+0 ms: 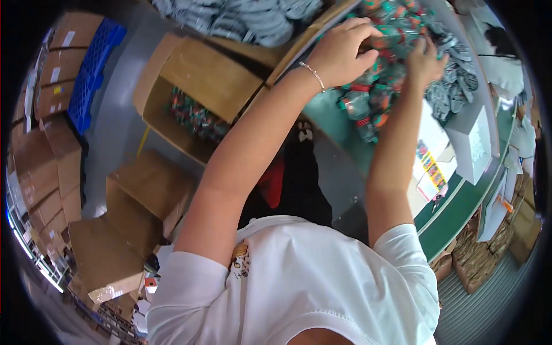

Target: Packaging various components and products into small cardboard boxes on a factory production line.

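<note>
A heap of small clear plastic pieces with red, green and orange parts [357, 105] lies on the green work surface [328, 109] at the upper right. Over the heap's left side is my left hand [343, 50], wearing a thin bracelet; its fingers curve, with thumb and forefinger apart at the edge of a clear piece. Opposite it, my right hand [425, 64] reaches into the same heap with fingers spread, touching the pieces. Grey shaped plastic parts [454, 86] lie piled just right of my right hand. Some pieces beneath my fingers are hidden.
An open carton [210, 77] at left holds more colourful pieces; grey parts [247, 20] fill another box above. Empty-looking cartons [109, 241] sit lower left, near a blue pallet [95, 75]. A white box [471, 141] and a colourful printed strip [431, 167] lie right.
</note>
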`<state>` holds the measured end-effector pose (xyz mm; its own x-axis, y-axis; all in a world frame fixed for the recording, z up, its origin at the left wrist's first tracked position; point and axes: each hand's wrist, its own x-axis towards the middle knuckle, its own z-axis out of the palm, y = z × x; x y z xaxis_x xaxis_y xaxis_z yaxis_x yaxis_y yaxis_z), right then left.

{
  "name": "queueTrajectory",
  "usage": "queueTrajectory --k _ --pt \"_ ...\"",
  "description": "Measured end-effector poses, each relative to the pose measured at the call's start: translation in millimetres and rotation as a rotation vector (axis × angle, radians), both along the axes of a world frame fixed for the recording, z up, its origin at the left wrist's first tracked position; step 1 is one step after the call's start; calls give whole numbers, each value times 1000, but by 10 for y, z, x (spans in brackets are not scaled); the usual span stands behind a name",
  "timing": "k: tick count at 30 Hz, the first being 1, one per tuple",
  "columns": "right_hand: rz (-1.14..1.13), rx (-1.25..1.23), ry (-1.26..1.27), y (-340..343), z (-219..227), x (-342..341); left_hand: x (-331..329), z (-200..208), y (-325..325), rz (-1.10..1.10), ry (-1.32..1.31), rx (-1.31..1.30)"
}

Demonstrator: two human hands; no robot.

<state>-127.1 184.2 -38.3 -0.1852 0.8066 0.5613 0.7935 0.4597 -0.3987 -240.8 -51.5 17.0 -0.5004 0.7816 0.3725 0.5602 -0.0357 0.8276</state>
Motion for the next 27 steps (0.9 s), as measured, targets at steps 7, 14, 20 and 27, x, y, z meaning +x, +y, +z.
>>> queueTrajectory --k 7,14,20,27 --pt "278 182 145 -1083 370 312 -231 -327 -2389 180 -616 4" --pt "550 193 -375 -1917 -280 425 502 -1869 -5227 1027 -619 -487" --pt "163 249 -645 -2264 90 153 1569 -2387 -5511 996 -584 -677" --pt "1048 -349 -221 -3605 -441 187 1715 -2812 -4667 740 -1048 -675"
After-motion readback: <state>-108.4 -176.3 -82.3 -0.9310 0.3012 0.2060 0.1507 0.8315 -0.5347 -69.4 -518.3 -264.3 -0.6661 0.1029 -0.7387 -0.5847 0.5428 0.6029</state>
